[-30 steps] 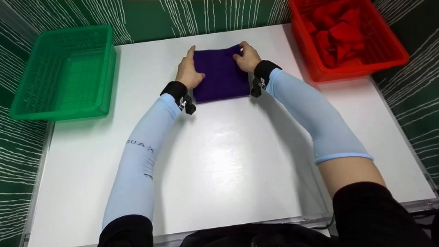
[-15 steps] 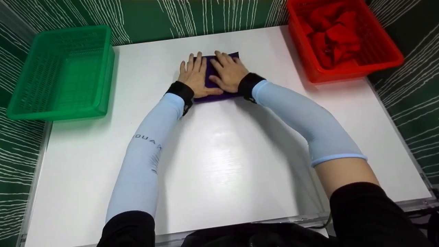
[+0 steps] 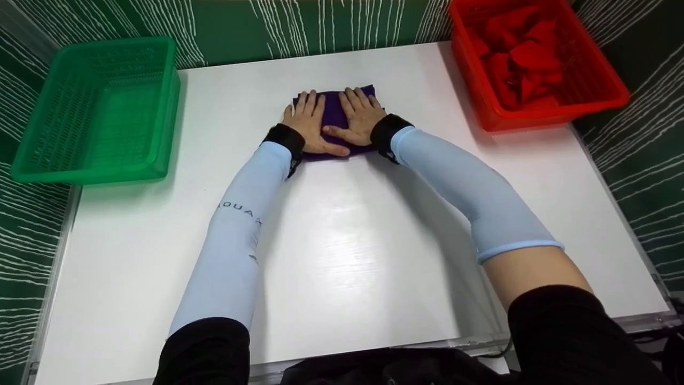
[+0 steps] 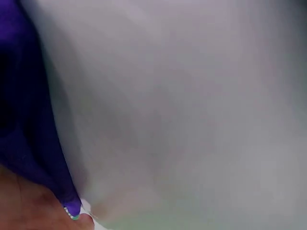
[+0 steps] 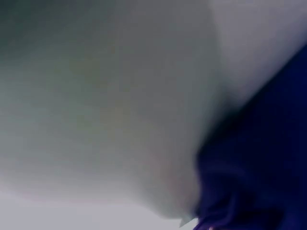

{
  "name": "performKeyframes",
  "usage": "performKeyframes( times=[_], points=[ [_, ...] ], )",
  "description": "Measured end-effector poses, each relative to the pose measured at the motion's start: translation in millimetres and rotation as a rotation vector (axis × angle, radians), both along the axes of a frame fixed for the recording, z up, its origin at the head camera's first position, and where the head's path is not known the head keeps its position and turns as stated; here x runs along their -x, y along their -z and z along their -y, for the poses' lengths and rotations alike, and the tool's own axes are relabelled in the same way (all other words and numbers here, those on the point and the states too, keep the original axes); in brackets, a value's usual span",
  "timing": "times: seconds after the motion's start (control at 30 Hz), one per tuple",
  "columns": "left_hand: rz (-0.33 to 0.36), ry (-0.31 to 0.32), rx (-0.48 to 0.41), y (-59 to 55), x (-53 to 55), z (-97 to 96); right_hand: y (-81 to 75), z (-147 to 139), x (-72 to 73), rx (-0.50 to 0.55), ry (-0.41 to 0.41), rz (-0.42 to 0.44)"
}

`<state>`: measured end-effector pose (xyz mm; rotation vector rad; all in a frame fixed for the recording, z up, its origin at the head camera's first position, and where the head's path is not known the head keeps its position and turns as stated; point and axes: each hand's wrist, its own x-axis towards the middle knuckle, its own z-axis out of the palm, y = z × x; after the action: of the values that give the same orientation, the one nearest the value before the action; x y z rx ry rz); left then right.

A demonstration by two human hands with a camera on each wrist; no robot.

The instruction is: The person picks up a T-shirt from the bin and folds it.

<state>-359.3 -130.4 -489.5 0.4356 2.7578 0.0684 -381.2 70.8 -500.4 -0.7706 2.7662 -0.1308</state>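
A folded purple cloth (image 3: pixel 333 109) lies flat near the back middle of the white table. My left hand (image 3: pixel 310 125) rests palm down on its left half, fingers straight and pointing away, thumb stretched to the right along the near edge. On the right half my right hand (image 3: pixel 359 118) presses down too, with its fingers straight and its thumb reaching left toward the other hand. Much of the cloth is hidden beneath both hands. The left wrist view has the purple cloth (image 4: pixel 24 110) at its left edge; in the right wrist view the dark cloth (image 5: pixel 264 163) fills the lower right.
At the back left a green plastic basket (image 3: pixel 163 115) stands on the table corner. A red basket (image 3: pixel 593 104) holding crumpled red cloths (image 3: pixel 534 56) stands at the back right. Green walls with white streaks border the white table (image 3: pixel 342 256).
A second ago both hands held the cloth by its sides, the right one pinching its upper right corner. Now both lie flat on it, slightly nearer me than half a second ago.
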Motion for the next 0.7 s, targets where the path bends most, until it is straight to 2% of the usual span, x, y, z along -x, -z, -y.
performKeyframes(
  times=[0.23, 0.37, 0.57, 0.67, 0.7],
  points=[
    [0.042, -0.02, 0.027, 0.7, -3.3, 7.2, 1.9, -12, -0.5, -0.011, 0.043, 0.024],
    [0.053, -0.038, 0.031, -4.3, -6.9, 9.9, 3.1, -19, 2.0, -0.012, 0.056, 0.027],
    [0.059, -0.026, 0.021, -10.2, -20.6, 13.3, 15.2, -31, -0.1, -0.019, 0.054, 0.028],
    [0.071, -0.031, 0.023, -6.0, -23.9, 17.7, 18.7, -38, -4.0, -0.02, 0.057, 0.055],
    [0.082, -0.042, 0.029, -1.6, -22.1, 20.2, 19.6, -40, -5.8, -0.017, 0.055, 0.059]
  ],
)
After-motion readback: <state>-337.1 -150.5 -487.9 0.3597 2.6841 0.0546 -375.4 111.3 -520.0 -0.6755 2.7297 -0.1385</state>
